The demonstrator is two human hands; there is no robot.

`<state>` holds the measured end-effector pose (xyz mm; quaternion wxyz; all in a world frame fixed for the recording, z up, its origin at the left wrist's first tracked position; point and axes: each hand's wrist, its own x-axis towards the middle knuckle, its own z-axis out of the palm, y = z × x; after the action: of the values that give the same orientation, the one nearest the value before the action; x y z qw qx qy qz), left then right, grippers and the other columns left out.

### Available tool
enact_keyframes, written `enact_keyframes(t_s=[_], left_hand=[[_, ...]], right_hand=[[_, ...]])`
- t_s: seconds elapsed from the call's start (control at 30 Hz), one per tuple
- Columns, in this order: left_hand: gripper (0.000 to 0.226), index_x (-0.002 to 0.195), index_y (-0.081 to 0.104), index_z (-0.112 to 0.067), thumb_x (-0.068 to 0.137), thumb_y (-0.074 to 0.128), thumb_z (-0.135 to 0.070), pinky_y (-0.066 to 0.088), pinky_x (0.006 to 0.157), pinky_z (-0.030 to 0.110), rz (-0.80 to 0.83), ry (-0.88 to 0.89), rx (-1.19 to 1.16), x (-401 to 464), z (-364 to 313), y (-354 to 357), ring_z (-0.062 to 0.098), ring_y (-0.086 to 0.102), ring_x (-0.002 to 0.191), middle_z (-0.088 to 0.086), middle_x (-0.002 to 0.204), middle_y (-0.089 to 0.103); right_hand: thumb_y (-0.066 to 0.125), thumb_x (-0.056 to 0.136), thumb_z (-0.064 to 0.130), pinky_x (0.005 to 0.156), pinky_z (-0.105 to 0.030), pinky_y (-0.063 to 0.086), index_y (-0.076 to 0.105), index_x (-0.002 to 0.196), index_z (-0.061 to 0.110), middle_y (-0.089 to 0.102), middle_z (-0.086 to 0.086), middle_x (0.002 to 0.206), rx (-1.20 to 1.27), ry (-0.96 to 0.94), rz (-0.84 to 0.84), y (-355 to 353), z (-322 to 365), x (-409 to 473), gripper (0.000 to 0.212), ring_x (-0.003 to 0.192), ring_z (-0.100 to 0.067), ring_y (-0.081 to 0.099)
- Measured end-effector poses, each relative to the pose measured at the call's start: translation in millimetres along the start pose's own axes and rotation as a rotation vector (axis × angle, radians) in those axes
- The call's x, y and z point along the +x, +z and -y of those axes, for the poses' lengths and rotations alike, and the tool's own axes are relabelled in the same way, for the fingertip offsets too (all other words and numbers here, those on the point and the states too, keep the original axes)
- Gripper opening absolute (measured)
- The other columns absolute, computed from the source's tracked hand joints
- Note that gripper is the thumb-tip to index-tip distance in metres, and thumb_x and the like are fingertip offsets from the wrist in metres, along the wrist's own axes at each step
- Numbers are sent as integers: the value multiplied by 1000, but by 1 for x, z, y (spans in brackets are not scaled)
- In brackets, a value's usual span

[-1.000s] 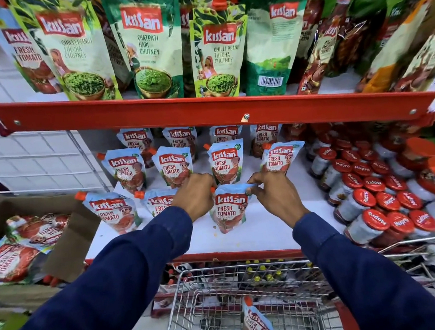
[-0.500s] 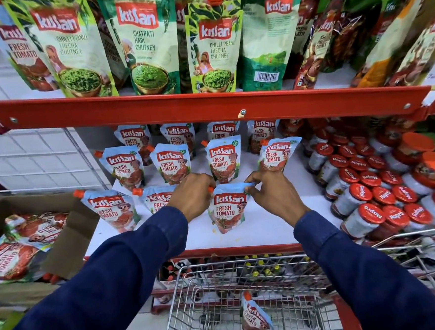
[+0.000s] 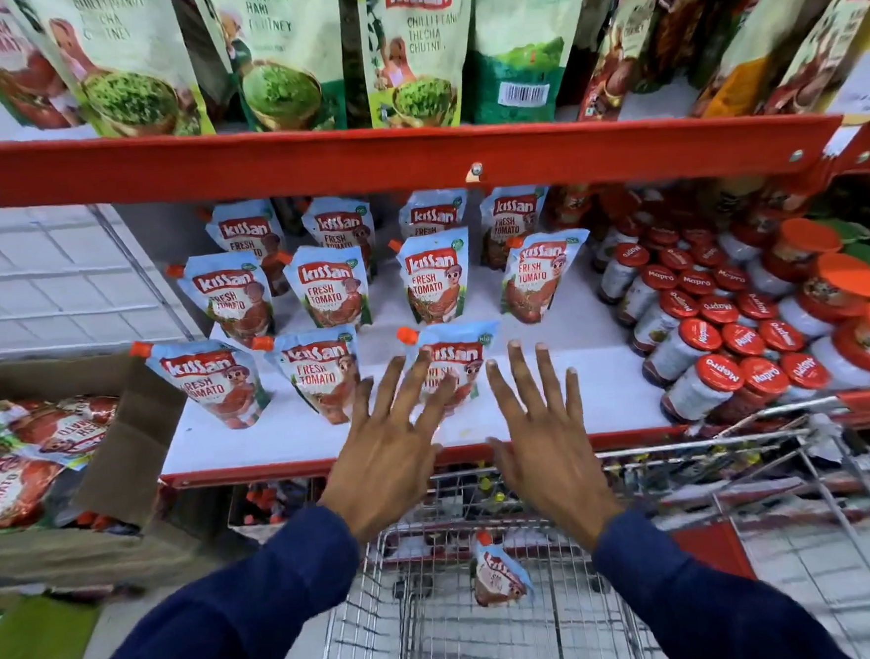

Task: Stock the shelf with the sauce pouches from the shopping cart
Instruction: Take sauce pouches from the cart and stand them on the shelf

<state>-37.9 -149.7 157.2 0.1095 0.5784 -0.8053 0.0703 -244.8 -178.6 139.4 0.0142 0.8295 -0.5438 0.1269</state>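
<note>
Several blue Kissan Fresh Tomato sauce pouches stand in rows on the white shelf (image 3: 601, 384). The front-row pouch (image 3: 468, 352) stands upright just beyond my fingertips, partly hidden by them. My left hand (image 3: 389, 445) is open, fingers spread, in front of that pouch. My right hand (image 3: 543, 440) is open too, beside it to the right, holding nothing. One more pouch (image 3: 499, 572) lies in the wire shopping cart (image 3: 444, 637) below my wrists.
Red-lidded Mapro jars (image 3: 705, 320) fill the shelf's right side. Green chutney pouches (image 3: 275, 57) hang above the red shelf edge (image 3: 410, 156). A cardboard box (image 3: 116, 444) with larger tomato pouches sits at left.
Both hands have let go of the front-row pouch and pulled back toward me with fingers spread. The pouch stays standing on the shelf.
</note>
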Motion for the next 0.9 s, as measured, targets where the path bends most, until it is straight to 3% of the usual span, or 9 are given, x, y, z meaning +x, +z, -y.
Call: enact_keyframes(t_s=[0.13, 0.23, 0.33, 0.47, 0.53, 0.6, 0.67, 0.73, 0.9], left_hand=[[108, 160, -4, -27, 84, 72, -31, 8, 120, 71, 181, -9, -67, -48, -16, 51, 44, -13, 154, 17, 169, -8], [110, 158, -13, -27, 85, 68, -20, -4, 120, 67, 321, 4, -114, -78, -28, 93, 43, -25, 151, 15, 166, -22], [99, 156, -21, -27, 94, 55, -17, -15, 118, 61, 504, 62, -144, -103, -39, 132, 41, -31, 149, 11, 162, -32], [92, 157, -19, -21, 99, 51, -9, 2, 123, 61, 718, 92, -159, -105, -49, 172, 39, -13, 155, 9, 169, -17], [93, 158, -16, -20, 97, 51, 1, 8, 124, 58, 773, 76, -183, -95, -53, 185, 39, -8, 156, 10, 170, -11], [96, 160, -7, -19, 89, 49, 13, 18, 123, 56, 774, 70, -213, -83, -56, 196, 40, 1, 156, 11, 170, -6], [103, 161, 0, -21, 80, 47, 22, 30, 120, 57, 767, 78, -231, -72, -60, 203, 41, 8, 155, 13, 170, -1], [105, 161, 7, -22, 76, 44, 27, 36, 116, 58, 757, 80, -246, -62, -66, 210, 43, 16, 153, 14, 170, 6], [78, 146, 45, -11, 77, 45, 25, 52, 98, 51, 744, 47, -271, -42, -76, 227, 41, 54, 127, 19, 145, 48]], right_hand=[[60, 91, 43, 117, -73, 10, 12, 160, 15, -9, -18, 168, -81, 47, 110, 34, 5, -53, 88, 152, -42, -16], [54, 93, 51, 117, -73, 6, 10, 160, 13, -13, -20, 167, -133, 128, 261, 58, 6, -86, 88, 151, -45, -19], [47, 97, 47, 118, -70, 4, 12, 159, 12, -7, -20, 167, -125, 197, 366, 84, 5, -116, 80, 151, -44, -16], [49, 100, 37, 124, -58, 8, 7, 159, 7, 0, -16, 169, -17, 330, 625, 122, -1, -141, 78, 155, -39, -2], [50, 101, 35, 120, -49, 28, 12, 158, 6, 21, -16, 165, 38, 390, 694, 139, -6, -148, 74, 151, -36, 22], [55, 98, 33, 100, -42, 48, 33, 150, 7, 52, -14, 146, 83, 431, 655, 155, -12, -150, 62, 130, -32, 52], [57, 96, 32, 80, -37, 54, 55, 130, 14, 70, -8, 116, 102, 461, 606, 166, -17, -149, 38, 103, -28, 67], [56, 97, 32, 70, -34, 54, 64, 115, 17, 73, -6, 99, 95, 487, 616, 174, -22, -144, 24, 89, -27, 70], [53, 96, 24, 69, -34, 53, 68, 108, 15, 73, -10, 99, 157, 494, 636, 189, -30, -141, 21, 87, -30, 69]])
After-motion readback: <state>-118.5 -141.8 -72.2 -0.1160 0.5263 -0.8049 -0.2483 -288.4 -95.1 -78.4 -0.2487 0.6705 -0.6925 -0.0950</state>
